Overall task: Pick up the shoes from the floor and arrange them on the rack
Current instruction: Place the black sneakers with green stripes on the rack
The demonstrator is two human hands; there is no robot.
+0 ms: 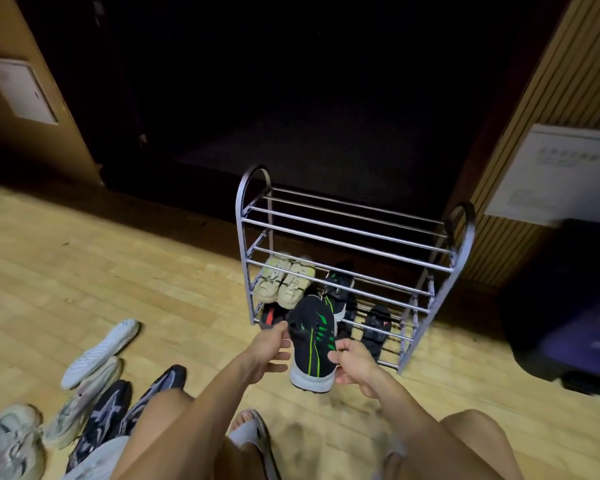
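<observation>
Black knit sneaker [312,344], green stripes, grey-white sole, held in air just before rack [347,233], toe toward it. Left hand [269,351] grips its left edge; right hand [352,362] pinches its right side. Matching sneaker [338,289] on rack shelf.

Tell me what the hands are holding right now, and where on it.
Both hands hold one black sneaker with green stripes in front of the rack. The left hand grips its left side near the opening; the right hand grips its right side.
</observation>
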